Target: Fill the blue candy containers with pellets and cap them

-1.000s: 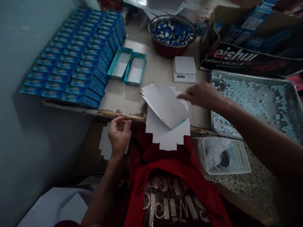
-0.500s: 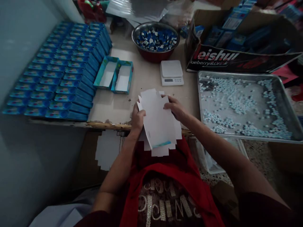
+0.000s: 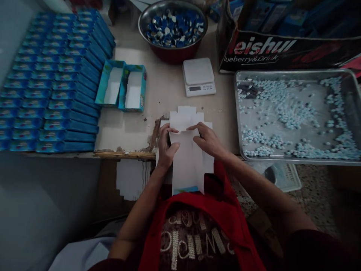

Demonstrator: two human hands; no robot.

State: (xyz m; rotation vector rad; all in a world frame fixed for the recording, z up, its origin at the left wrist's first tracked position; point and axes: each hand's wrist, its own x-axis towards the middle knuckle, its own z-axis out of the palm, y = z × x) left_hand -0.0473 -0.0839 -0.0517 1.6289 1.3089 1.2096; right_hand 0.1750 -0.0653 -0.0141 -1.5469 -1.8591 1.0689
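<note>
A partly folded white cardboard box blank (image 3: 187,162) lies at the table's front edge and reaches over my lap. Its long sides are bent up, and the near end flap stands up with a blue-green printed strip. My left hand (image 3: 167,146) grips its left side, thumb inside and index finger on the crease of the far end. My right hand (image 3: 207,140) holds the right side, its index fingertip on the same crease close to the left one. More flat white card with stepped edges shows beneath the blank.
Two open blue trays (image 3: 132,88) stand left, beside rows of blue boxes (image 3: 50,82). Behind are a white scale (image 3: 199,75) and a bowl of blue-and-silver pieces (image 3: 173,32). At right, a metal tray (image 3: 296,160) holds small pale-blue pieces before a black carton (image 3: 262,52).
My index fingers have come together at the far crease. The blank's sides now stand more upright, and it has turned straighter toward me. The view has moved closer to the table.
</note>
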